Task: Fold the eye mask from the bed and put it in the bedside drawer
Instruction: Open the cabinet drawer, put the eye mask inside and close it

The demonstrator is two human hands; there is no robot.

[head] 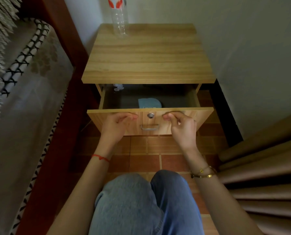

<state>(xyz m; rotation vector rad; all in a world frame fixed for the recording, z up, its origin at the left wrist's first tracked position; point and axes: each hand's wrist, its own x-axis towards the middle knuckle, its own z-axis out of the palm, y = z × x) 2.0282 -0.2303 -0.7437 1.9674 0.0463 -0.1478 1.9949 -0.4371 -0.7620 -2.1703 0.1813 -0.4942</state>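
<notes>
Folded blue eye mask (149,103): lying in the open bedside drawer (204,114), front centre. Left hand (117,123) and right hand (181,126): fingers loosely curled, holding nothing, before the drawer front. To close: push evenly with both, fingers off the top edge.

Soft, dim daylight is seen; the open wooden drawer (149,100) interior is shadowed; edges at 9 o'clock are bent and blurred.

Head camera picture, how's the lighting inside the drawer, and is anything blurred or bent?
Head view: the drawer interior is dim, shaded by the nightstand top, yet the blue eye mask is still readable; the left hand and right hand are slightly soft; wide-angle distortion splays the nightstand's edges and the bed frame outward.
</notes>
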